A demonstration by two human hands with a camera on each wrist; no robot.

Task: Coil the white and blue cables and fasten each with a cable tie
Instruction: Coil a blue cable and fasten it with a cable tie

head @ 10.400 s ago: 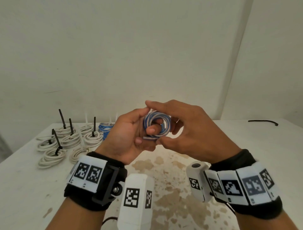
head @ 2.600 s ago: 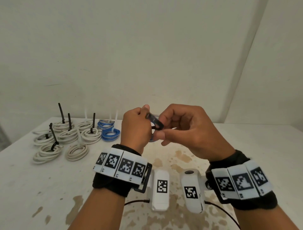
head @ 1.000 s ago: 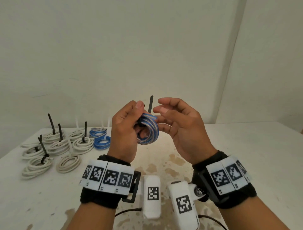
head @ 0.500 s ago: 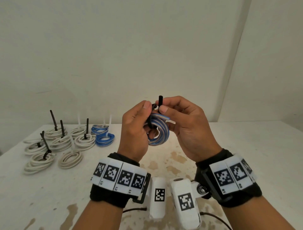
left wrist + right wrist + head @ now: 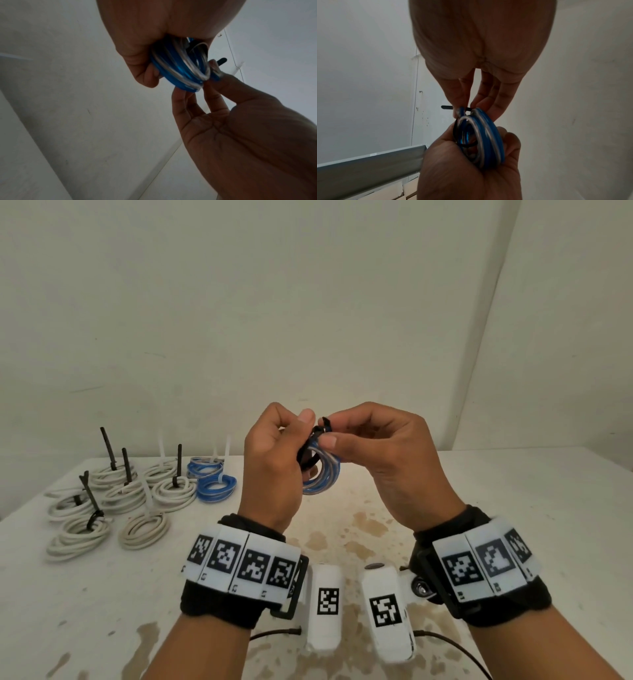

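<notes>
A small coil of blue and white cable (image 5: 322, 474) is held up above the table between both hands. My left hand (image 5: 301, 440) grips the coil's left side, thumb on top, fingers curled through it (image 5: 481, 142). A black cable tie (image 5: 323, 428) loops round the coil's upper edge. My right hand (image 5: 329, 432) pinches the tie at the top of the coil between thumb and forefinger. The tie's tail (image 5: 447, 107) sticks out sideways past the fingertips; it also shows in the left wrist view as the tail (image 5: 221, 60) beyond the coil (image 5: 180, 70).
On the white, stained table (image 5: 513, 508), at the far left, lie several tied white cable coils (image 5: 85, 529) with black and white tie tails standing up, and two tied blue coils (image 5: 215, 487). Plain walls close in behind and to the right.
One second ago the right hand was open beside the coil; it then took hold of the upright tie tail. Now the tail no longer stands up above the fingers, and both hands sit slightly lower.
</notes>
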